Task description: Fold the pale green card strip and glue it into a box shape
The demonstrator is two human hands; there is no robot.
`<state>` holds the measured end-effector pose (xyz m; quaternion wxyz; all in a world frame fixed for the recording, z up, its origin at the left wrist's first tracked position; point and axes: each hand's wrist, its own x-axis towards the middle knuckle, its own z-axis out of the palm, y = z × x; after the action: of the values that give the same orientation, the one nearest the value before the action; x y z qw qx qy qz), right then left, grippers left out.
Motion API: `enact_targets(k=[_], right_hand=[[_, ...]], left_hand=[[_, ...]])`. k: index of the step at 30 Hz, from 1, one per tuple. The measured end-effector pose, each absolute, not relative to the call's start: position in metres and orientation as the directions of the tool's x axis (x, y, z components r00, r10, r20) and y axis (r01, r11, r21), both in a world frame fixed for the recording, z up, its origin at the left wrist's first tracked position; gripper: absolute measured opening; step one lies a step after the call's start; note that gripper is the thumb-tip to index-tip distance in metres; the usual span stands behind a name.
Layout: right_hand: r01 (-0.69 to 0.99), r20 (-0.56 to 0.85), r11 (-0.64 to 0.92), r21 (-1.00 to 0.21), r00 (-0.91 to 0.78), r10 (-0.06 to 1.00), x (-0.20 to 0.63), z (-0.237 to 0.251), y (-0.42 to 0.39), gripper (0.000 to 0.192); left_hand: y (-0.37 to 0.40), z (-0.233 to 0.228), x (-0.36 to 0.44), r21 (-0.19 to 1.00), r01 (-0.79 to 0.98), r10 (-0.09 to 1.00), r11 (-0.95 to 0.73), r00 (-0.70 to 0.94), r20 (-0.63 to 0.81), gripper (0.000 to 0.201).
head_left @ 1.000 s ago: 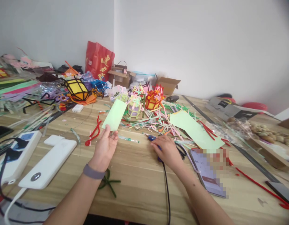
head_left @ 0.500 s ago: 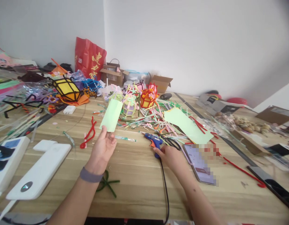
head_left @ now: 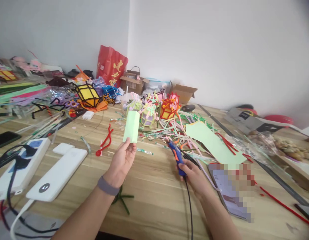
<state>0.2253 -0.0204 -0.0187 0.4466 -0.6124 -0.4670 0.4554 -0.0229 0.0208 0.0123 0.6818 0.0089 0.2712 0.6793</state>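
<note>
Left hand (head_left: 122, 160) pinches green paper strip (head_left: 131, 126) upright; right hand (head_left: 194, 175) grips blue glue gun (head_left: 176, 155).

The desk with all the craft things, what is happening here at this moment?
A person sits at a wooden table crowded with craft scraps. The left hand holds up a light green paper strip. The right hand grips a blue glue gun, its nozzle pointing away and its black cord running back toward the person. A larger green sheet lies to the right, beside a phone. Small lanterns stand behind among cut pipe cleaners.
</note>
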Motion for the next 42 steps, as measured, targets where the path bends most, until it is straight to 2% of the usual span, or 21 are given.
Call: enact_targets(k=[2,3,8,13,15,19,21,23,25,27,29,31,38,42], right_hand=[[-0.034,-0.168,-0.166,-0.986,0.081,0.983,0.217,-0.015,-0.024,0.029],[-0.083,-0.17,-0.165,-0.983,0.055,0.984,0.213,-0.014,-0.026,0.028],[-0.008,-0.027,-0.027,-1.0,0.086,0.996,0.199,-0.015,-0.031,0.028],[-0.28,-0.075,-0.081,-0.956,-0.035,0.997,0.193,-0.018,-0.036,0.032],[-0.292,-0.074,-0.088,-0.952,-0.059,0.996,0.193,-0.018,-0.037,0.031],[-0.223,0.056,0.074,-0.972,0.084,0.995,0.196,-0.012,-0.038,0.029],[-0.259,0.106,0.135,-0.956,0.125,0.986,0.197,-0.005,-0.037,0.03],[-0.395,0.053,0.079,-0.915,0.075,0.996,0.197,0.003,-0.036,0.032],[-0.549,-0.052,-0.073,-0.832,-0.055,0.997,0.196,0.01,-0.033,0.033],[-0.629,-0.134,-0.221,-0.746,-0.183,0.974,0.195,0.013,-0.028,0.03],[-0.629,-0.17,-0.293,-0.72,-0.249,0.953,0.194,0.012,-0.023,0.026],[-0.59,-0.186,-0.301,-0.75,-0.249,0.951,0.192,0.006,-0.02,0.027],[-0.464,-0.109,-0.158,-0.872,-0.13,0.985,0.186,-0.014,-0.026,0.032],[-0.397,-0.069,-0.096,-0.913,-0.083,0.994,0.185,-0.015,-0.03,0.029]], left_hand=[[0.02,0.013,-0.022,0.38,-0.921,0.926,0.081,-0.072,-0.372,0.018],[0.02,0.014,-0.022,0.382,-0.92,0.924,0.085,-0.071,-0.376,0.019],[0.019,0.016,-0.022,0.434,-0.896,0.914,0.088,-0.1,-0.392,0.021],[0.017,0.016,-0.018,0.463,-0.881,0.916,0.099,-0.101,-0.388,0.023],[0.016,0.017,-0.015,0.463,-0.877,0.91,0.127,-0.083,-0.407,0.024],[0.013,0.018,-0.012,0.455,-0.874,0.902,0.168,-0.05,-0.429,0.023],[0.011,0.017,-0.01,0.45,-0.876,0.904,0.174,-0.038,-0.425,0.022],[0.01,0.017,-0.007,0.451,-0.873,0.905,0.185,-0.028,-0.425,0.022],[0.009,0.017,-0.005,0.454,-0.868,0.899,0.201,-0.021,-0.438,0.023],[0.008,0.016,-0.003,0.454,-0.866,0.891,0.209,-0.023,-0.454,0.023],[0.008,0.015,-0.002,0.454,-0.866,0.885,0.211,-0.028,-0.465,0.023],[0.008,0.013,-0.002,0.461,-0.862,0.882,0.212,-0.034,-0.47,0.022],[0.007,0.008,0.002,0.523,-0.821,0.886,0.23,-0.045,-0.461,0.024],[0.005,0.011,0.003,0.534,-0.806,0.882,0.255,-0.033,-0.471,0.023]])
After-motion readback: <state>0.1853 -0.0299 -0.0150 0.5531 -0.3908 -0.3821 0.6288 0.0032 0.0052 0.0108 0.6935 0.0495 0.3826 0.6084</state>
